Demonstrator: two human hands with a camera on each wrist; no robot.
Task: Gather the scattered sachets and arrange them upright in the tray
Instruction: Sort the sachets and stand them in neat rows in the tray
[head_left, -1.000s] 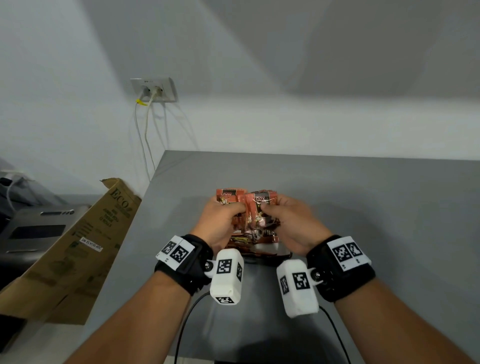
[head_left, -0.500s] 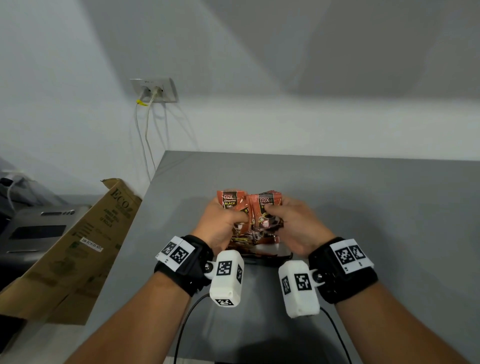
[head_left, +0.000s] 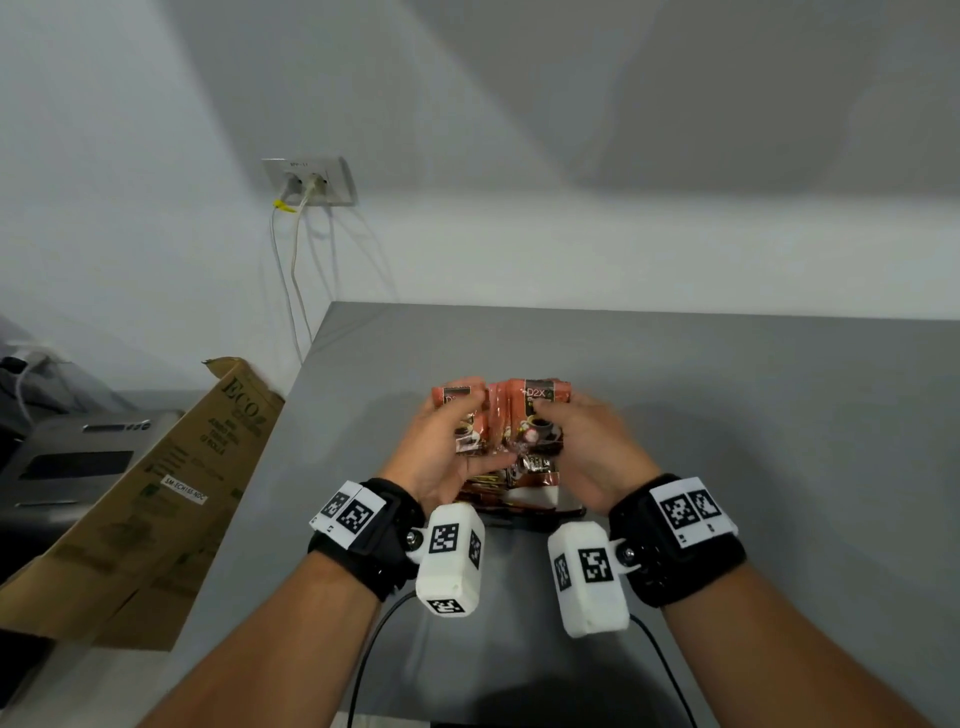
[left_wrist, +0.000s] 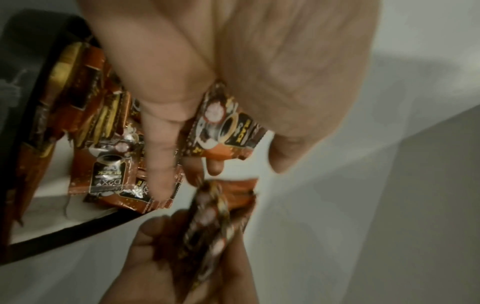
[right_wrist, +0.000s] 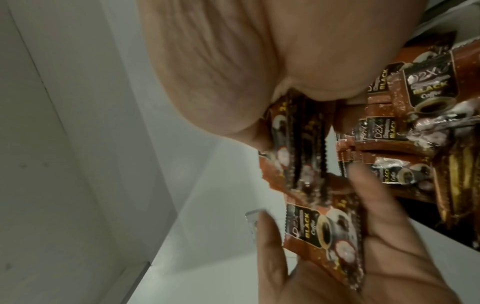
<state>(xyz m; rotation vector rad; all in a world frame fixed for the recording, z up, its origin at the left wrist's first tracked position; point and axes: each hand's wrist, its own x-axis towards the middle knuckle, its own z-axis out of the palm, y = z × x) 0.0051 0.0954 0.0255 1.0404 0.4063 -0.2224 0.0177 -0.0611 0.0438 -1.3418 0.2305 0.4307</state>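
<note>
Gripping sachets (head_left: 511, 415) above a grey table (head_left: 727, 415) (white wall (head_left: 519, 156) behind), left hand (head_left: 436, 447), right hand (head_left: 587, 447).

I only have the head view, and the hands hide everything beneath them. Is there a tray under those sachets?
Observer: Yes. The left wrist view shows the rim of a black tray, with D2X coffee sachets inside it.
Operator: What is the right hand holding?
Observer: The right hand grips a small stack, several serrated edges pressed together. I cannot tell the count.
Operator: And the left hand?
Observer: The left hand pinches one sachet between thumb and fingers, printed face showing.
</note>
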